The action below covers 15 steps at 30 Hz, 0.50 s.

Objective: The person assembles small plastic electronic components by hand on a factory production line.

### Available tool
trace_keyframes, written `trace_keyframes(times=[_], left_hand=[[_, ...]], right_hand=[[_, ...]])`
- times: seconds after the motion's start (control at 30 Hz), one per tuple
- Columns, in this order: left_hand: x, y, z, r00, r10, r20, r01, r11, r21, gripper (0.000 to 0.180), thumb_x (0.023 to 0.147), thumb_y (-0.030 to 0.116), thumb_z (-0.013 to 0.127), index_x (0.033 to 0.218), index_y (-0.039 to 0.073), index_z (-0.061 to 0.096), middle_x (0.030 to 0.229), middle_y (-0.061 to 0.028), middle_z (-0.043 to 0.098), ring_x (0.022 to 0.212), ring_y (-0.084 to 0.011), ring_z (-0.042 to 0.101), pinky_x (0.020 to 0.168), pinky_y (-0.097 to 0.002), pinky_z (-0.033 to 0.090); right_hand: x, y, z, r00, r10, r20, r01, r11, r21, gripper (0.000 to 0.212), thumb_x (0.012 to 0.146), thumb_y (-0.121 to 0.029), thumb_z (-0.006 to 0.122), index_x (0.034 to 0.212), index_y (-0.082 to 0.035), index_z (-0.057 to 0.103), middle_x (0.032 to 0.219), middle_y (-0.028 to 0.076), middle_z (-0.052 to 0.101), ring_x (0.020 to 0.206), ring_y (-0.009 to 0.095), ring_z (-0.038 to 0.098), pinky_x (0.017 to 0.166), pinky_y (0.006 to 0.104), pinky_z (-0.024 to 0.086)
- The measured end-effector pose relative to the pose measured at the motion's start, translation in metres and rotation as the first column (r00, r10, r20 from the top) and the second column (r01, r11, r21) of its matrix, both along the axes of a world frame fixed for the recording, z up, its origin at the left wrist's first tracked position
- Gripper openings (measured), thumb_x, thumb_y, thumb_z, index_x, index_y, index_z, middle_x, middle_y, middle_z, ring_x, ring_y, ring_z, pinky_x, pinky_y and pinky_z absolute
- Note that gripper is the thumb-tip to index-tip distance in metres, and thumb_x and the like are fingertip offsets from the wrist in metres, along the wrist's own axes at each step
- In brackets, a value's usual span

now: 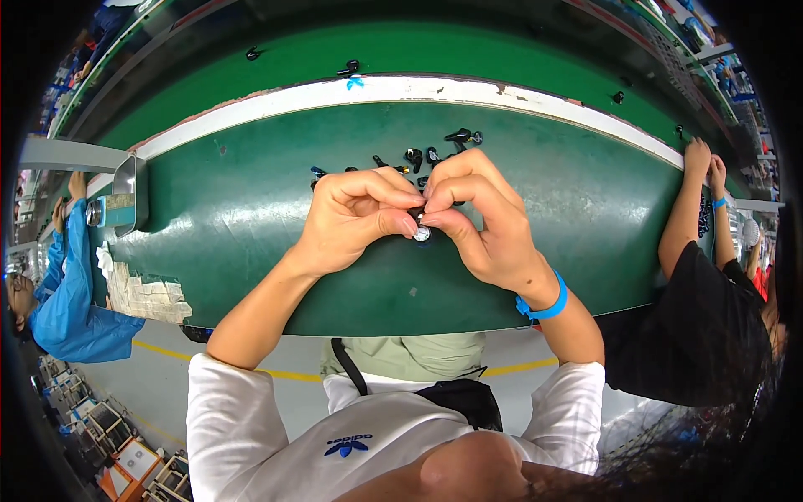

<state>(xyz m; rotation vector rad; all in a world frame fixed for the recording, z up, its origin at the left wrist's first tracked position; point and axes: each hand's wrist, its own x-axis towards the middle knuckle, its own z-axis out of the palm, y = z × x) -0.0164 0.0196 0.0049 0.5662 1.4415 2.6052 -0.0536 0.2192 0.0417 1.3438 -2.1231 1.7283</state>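
Over the middle of the green table, my left hand [347, 219] and my right hand [492, 224] meet at their fingertips. Between them they pinch a small black earbud [421, 233] with a shiny, silvery round end that faces me. Most of its body is hidden by my thumbs and forefingers. Just beyond my fingers lie several loose black earbuds and earbud parts; one earbud [414, 157] shows its stem, and another [458, 135] lies farther off to the right. My right wrist wears a blue band [548, 306].
A white ledge [435, 88] separates the table [251, 243] from a green conveyor belt [468, 50] carrying scattered earbuds. A metal bracket [132, 197] stands at the left, near peeling tape [150, 294]. Co-workers sit on both sides, one in a blue sleeve [79, 284].
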Motion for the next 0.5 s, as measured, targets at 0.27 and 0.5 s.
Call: trace_keyframes(times=[0.27,0.5], left_hand=[[0.0014,-0.0013,0.0003,0.998,-0.01,-0.055,0.007,0.998,-0.059,0.015,0.086,-0.002,0.068,0.101,-0.004,0.067,0.099,-0.0149,0.066,0.088,-0.0185,0.066,0.079,-0.029,0.056],[0.0017,0.0045,0.0026,1.0,0.024,-0.014,-0.024,1.0,0.004,0.02,0.088,0.003,0.069,0.107,-0.004,0.064,0.101,-0.0135,0.066,0.091,-0.0158,0.064,0.08,-0.0284,0.054]], right_hand=[[0.0045,-0.0018,-0.0082,0.983,0.062,0.173,-0.037,0.989,-0.145,0.015,0.085,-0.001,0.07,0.093,-0.001,0.057,0.099,0.014,0.058,0.085,0.02,0.058,0.074,0.0307,0.05],[0.0004,0.0004,-0.0051,0.999,0.009,-0.051,-0.014,0.996,-0.085,0.016,0.085,-0.002,0.07,0.096,-0.001,0.058,0.101,0.015,0.058,0.087,0.022,0.06,0.075,0.0306,0.051]])
